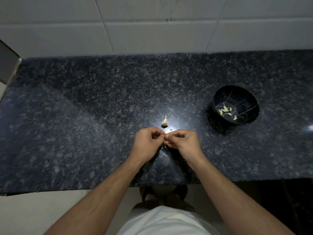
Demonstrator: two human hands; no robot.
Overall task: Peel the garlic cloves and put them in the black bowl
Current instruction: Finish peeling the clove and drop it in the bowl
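1. Hands meet over the table (84, 116): left hand (147, 144) and right hand (183, 141) each grip one garlic clove (165, 139), pinched between fingertips for peeling.
2. Peeled cloves (226, 111) lie in the black bowl (250, 114), near the right; the garlic head remnant (165, 122) waits just beyond.

Light: dim overall — overhead glare spot on granite countertop (177, 126) | Edges: wide-angle bending, dark corners | Focus: sharp

Pale peeled cloves (226, 112) lie in black bowl (247, 121); garlic remnant (165, 122) stands well left
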